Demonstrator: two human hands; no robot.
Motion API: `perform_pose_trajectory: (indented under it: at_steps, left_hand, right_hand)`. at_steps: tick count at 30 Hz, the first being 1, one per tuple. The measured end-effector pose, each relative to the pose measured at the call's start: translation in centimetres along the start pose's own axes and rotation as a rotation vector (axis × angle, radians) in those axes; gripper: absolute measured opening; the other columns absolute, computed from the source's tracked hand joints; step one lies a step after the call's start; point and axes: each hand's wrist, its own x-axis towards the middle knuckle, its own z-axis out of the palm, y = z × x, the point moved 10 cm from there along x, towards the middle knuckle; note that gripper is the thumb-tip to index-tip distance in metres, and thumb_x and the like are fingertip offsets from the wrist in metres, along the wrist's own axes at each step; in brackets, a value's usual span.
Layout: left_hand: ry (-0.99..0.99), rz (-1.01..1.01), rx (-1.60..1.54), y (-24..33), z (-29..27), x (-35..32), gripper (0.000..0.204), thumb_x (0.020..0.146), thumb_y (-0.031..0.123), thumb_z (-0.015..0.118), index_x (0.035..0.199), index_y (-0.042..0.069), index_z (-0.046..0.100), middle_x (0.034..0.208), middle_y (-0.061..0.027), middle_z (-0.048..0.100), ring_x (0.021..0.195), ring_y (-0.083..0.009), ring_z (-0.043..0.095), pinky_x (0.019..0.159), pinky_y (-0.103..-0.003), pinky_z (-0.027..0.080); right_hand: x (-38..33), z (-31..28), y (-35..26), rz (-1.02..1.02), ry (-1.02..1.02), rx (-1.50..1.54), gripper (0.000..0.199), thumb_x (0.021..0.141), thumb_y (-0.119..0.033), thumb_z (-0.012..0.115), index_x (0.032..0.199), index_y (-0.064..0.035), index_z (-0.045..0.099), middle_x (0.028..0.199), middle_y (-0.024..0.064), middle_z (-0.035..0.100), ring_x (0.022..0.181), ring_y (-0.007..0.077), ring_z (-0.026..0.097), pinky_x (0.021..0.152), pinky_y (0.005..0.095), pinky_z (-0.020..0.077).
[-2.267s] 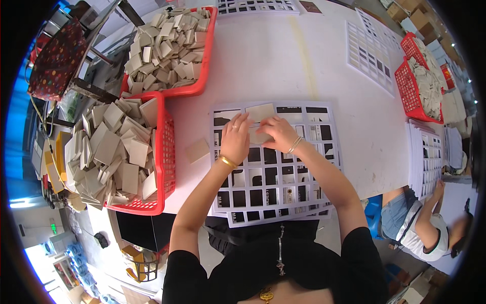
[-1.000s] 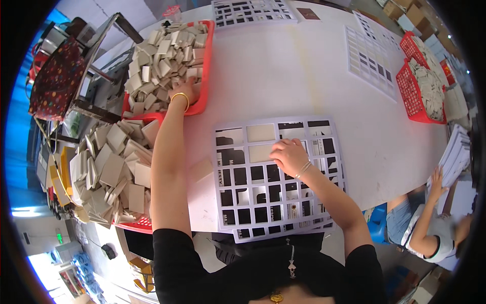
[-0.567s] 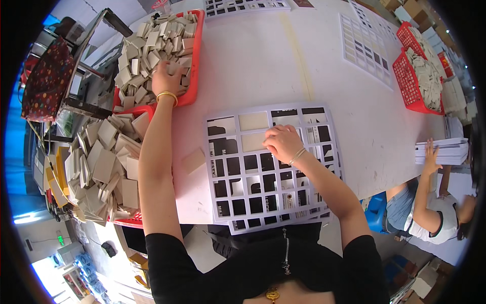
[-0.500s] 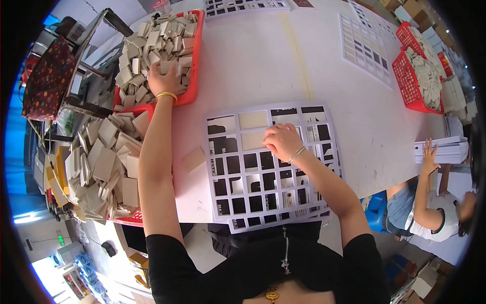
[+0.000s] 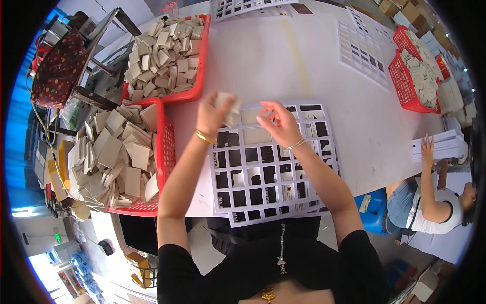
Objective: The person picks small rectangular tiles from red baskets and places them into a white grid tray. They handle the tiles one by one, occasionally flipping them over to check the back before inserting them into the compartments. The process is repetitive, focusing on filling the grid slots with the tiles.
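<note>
My left hand (image 5: 210, 115) is closed round a few small pale, flat blocks (image 5: 231, 110), blurred by motion, above the far left corner of a white grid frame (image 5: 239, 165). My right hand (image 5: 279, 124) hovers over the frame's far middle, thumb and forefinger apart, with nothing visible between them. Black-and-white printed pieces show in many of the grid's cells. A plain cream piece (image 5: 257, 136) fills one of the larger cells near my right hand. Another white grid lies under the frame, its edge showing at the near side.
On the left stand a red basket (image 5: 201, 61) of small pale blocks and a nearer red basket (image 5: 166, 147) of larger ones. More grid frames (image 5: 362, 53) lie at the far right, beside red baskets (image 5: 405, 83). A co-worker's hand (image 5: 428, 147) rests on stacked white strips at right.
My left hand has come out of the far basket toward the frame, carrying pale blocks. My right hand has lifted slightly from the cells, and its fingers have spread.
</note>
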Motion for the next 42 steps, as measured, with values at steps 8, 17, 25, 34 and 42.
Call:
perform_pose_trajectory:
  at_steps: [8, 17, 25, 34, 42]
  left_hand:
    - [-0.341, -0.343, -0.362, -4.6, 5.4, -9.6, 0.032, 0.093, 0.023, 0.056, 0.115, 0.003, 0.044, 0.09, -0.0064, 0.06, 0.073, -0.0115, 0.059, 0.057, -0.024, 0.047]
    - [-0.233, -0.349, -0.362, -8.2, 1.0, -12.5, 0.038, 0.09, 0.009, 0.059, 0.124, 0.003, 0.043, 0.098, -0.0059, 0.058, 0.08, -0.0119, 0.061, 0.071, -0.026, 0.052]
    - [-0.347, -0.128, 0.281, -8.0, 0.3, -12.4, 0.031, 0.084, 0.014, 0.064, 0.112, 0.004, 0.054, 0.092, -0.0102, 0.066, 0.076, -0.0191, 0.064, 0.071, -0.028, 0.05]
    - [-0.401, 0.073, 0.959, -6.7, 5.7, -9.0, 0.021, 0.078, 0.023, 0.07, 0.094, 0.011, 0.063, 0.084, -0.0064, 0.066, 0.076, -0.0242, 0.064, 0.063, -0.035, 0.049]
    - [-0.249, 0.197, 1.149, -3.4, 5.2, -9.6, 0.022, 0.08, 0.022, 0.068, 0.097, 0.01, 0.063, 0.084, -0.0069, 0.065, 0.077, -0.0235, 0.064, 0.063, -0.037, 0.05]
  right_hand:
    - [-3.5, 2.7, 2.8, 0.3, -0.112, 0.444, 0.019, 0.087, -0.011, 0.065, 0.099, -0.0007, 0.054, 0.086, 0.0023, 0.06, 0.072, 0.0065, 0.057, 0.055, 0.0203, 0.0464]
    - [-6.4, 0.6, 6.6, 0.386, -0.151, 0.204, 0.019, 0.086, -0.011, 0.063, 0.099, -0.0018, 0.053, 0.092, 0.0077, 0.064, 0.074, 0.0081, 0.061, 0.047, 0.0198, 0.0464]
    - [-6.1, -0.3, 6.9, 0.127, -0.212, -0.247, 0.016, 0.084, -0.005, 0.063, 0.099, -0.0039, 0.06, 0.08, 0.0066, 0.064, 0.068, 0.0148, 0.059, 0.066, 0.0287, 0.05]
    - [-5.6, 1.3, 8.4, 0.139, -0.378, -0.28, 0.015, 0.079, -0.004, 0.065, 0.094, -0.0033, 0.062, 0.083, 0.0079, 0.063, 0.069, 0.0186, 0.062, 0.068, 0.0312, 0.051]
    - [-6.8, 2.8, 3.9, -0.253, -0.203, -0.724, 0.02, 0.072, -0.01, 0.07, 0.092, -0.0118, 0.064, 0.106, 0.003, 0.055, 0.092, 0.0233, 0.057, 0.072, 0.0372, 0.0483]
